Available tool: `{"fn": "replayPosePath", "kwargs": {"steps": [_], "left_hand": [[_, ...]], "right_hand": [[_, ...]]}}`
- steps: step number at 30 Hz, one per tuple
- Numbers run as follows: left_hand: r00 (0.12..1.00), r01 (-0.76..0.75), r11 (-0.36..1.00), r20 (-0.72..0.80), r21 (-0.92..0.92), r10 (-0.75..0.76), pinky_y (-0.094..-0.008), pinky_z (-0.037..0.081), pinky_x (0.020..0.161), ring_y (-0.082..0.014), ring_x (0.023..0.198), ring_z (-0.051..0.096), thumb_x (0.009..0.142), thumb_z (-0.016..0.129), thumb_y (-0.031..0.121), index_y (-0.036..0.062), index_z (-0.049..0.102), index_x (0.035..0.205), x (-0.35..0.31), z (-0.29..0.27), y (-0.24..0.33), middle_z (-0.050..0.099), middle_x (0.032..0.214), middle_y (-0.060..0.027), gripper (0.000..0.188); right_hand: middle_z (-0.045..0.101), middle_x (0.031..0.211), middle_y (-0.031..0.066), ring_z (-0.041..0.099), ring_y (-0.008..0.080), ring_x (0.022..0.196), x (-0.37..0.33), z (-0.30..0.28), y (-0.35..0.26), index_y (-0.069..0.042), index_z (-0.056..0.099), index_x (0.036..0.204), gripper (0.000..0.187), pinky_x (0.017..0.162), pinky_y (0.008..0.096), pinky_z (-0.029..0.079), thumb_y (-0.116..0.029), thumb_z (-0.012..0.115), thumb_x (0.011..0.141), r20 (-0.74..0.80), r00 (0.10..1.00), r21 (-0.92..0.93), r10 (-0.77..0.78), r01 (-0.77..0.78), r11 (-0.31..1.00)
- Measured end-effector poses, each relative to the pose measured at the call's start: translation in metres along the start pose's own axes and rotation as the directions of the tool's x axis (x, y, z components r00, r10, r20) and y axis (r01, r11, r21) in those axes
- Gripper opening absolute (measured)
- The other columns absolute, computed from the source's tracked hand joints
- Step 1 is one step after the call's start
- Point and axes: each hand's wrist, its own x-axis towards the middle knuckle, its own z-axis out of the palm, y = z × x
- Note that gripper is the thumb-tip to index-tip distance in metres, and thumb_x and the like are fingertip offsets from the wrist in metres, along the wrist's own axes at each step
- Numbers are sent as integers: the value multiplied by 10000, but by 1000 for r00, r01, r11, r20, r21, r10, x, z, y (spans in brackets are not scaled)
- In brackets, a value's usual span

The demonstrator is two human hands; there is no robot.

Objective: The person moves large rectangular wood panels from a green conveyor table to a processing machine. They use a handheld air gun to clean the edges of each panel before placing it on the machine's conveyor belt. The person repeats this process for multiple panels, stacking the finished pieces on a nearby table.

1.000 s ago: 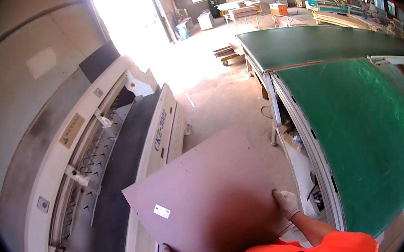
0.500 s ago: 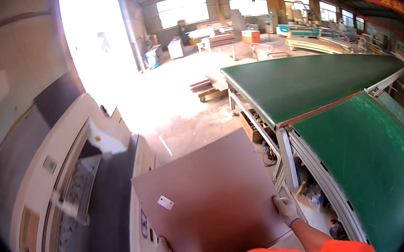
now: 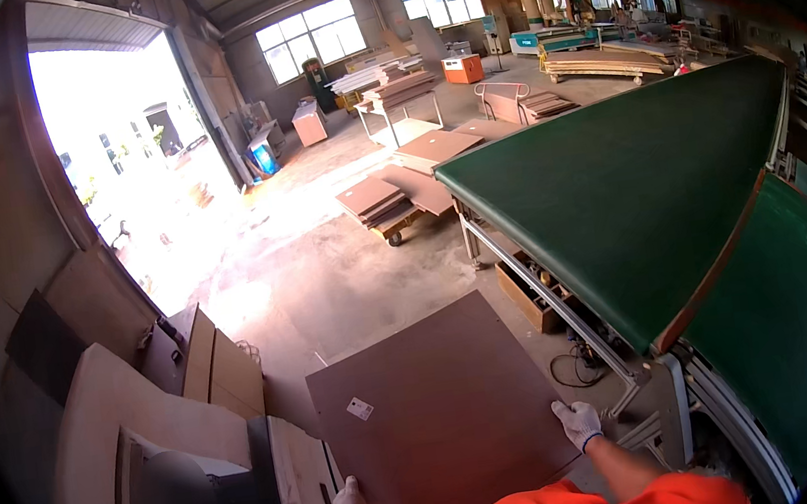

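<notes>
A large flat brown board (image 3: 443,408), square-cornered and with a small white label (image 3: 359,408) near its left edge, is held out in front of my body. My left hand (image 3: 351,501), in a white glove, grips the board's left edge close to me. On the opposite edge my right hand (image 3: 578,422), gloved too, is closed around the rim, a little farther out. The undersides of both hands' grips are hidden by the board. My orange top shows just behind the board's near edge.
To the right stand green-topped conveyor tables (image 3: 610,206) on metal frames. A pale machine (image 3: 158,423) is close on the left. Ahead, a low wheeled cart (image 3: 394,225) bears stacked boards. A wooden box (image 3: 527,297) and cables (image 3: 578,363) lie beneath the conveyor.
My view has turned and shifted forward past the pale machine. The board moves along with me, still between both hands, and the cart and conveyor's far end appear nearer.
</notes>
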Motion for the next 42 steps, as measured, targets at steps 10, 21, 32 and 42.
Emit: {"fn": "replayPosePath", "kwargs": {"steps": [10, 21, 32, 42], "left_hand": [[940, 332, 923, 15, 194, -341, -443, 519, 809, -308, 834, 683, 847, 717, 348, -159, 699, 968, 245, 173, 40, 723, 907, -219, 521], [899, 176, 864, 281, 471, -337, -412, 536, 805, -290, 882, 716, 808, 758, 270, -169, 695, 1033, 617, 453, 250, 745, 978, -230, 498], [891, 314, 841, 168, 441, -421, -412, 537, 774, -283, 839, 698, 804, 772, 272, -156, 705, 989, 871, 683, 381, 735, 914, -207, 471], [878, 425, 841, 73, 334, -472, -428, 516, 727, -256, 756, 650, 807, 772, 242, -149, 702, 960, 1122, 892, 463, 718, 866, -175, 426]], "right_hand": [[727, 988, 298, 718, 338, 961, 313, 241, -190, 185, 670, 1054, 791, 817, 436, 539, -527, 827, 747, 202, 979, -281, -20, 77, 957], [667, 1268, 302, 644, 393, 1211, 563, 393, -295, 108, 663, 1218, 779, 1004, 422, 522, -503, 815, 759, 75, 924, -239, 375, -349, 906], [721, 1159, 263, 703, 353, 1077, 937, 559, -533, 123, 672, 1168, 696, 908, 415, 549, -407, 844, 751, 124, 921, -332, 370, -313, 890], [667, 1257, 317, 653, 395, 1205, 1261, 768, -645, 123, 666, 1198, 807, 969, 422, 539, -521, 828, 739, 188, 953, -300, 238, -175, 938]]}}
